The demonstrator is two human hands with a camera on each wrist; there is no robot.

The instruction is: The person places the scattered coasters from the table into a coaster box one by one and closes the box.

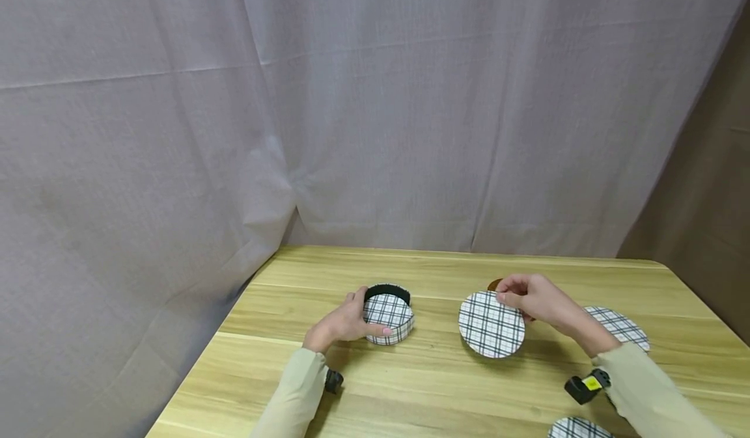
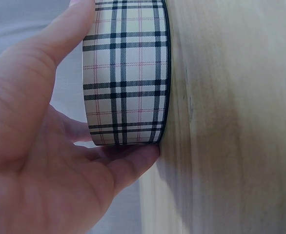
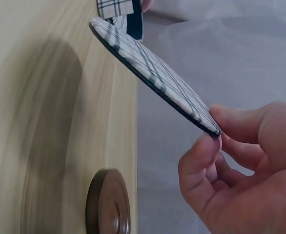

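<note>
On the left of the table stands a round plaid coaster holder [image 1: 402,329] with a dark inner wall at its back. A plaid coaster [image 1: 387,310] lies inside it. My left hand [image 1: 344,324] grips the holder's side, thumb in front and fingers behind; the left wrist view shows its plaid wall [image 2: 126,73] close up. With thumb and fingertips my right hand [image 1: 540,302] pinches the edge of another round plaid coaster [image 1: 491,325]. That coaster is tilted and held above the tabletop, its dark underside edge visible in the right wrist view.
A brown round wooden disc [image 3: 114,207] lies behind the right hand, partly hidden in the head view. One plaid coaster [image 1: 618,326] rests under the right forearm, another [image 1: 580,429] at the lower edge of view. Grey curtain [image 1: 375,132] hangs behind the wooden table [image 1: 436,392].
</note>
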